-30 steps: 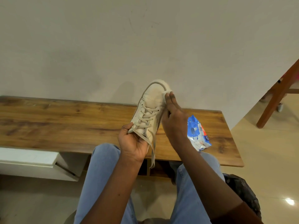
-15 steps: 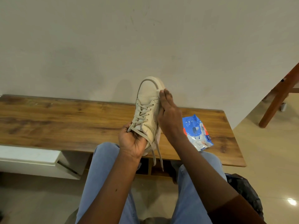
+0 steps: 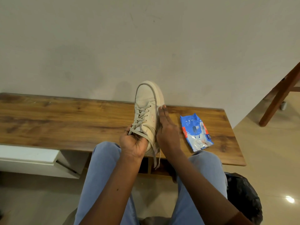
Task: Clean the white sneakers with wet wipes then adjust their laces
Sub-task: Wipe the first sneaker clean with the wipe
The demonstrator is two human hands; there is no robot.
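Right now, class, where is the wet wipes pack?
Head view: the wet wipes pack lies on the wooden bench, just right of the right hand and sneaker.

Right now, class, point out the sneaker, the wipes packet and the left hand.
sneaker (image 3: 145,101), head view, on its toe cap.
wipes packet (image 3: 195,130), head view, on its blue front.
left hand (image 3: 133,143), head view, on its middle.

long brown wood-grain tabletop (image 3: 65,124) — against plain off-white wall (image 3: 113,46) | white boxy unit (image 3: 29,156) below tabletop's left end | slanted reddish-brown wooden leg (image 3: 279,95) far right on glossy beige floor tiles (image 3: 267,151) | crumpled black bag (image 3: 243,195) — floor, lower right
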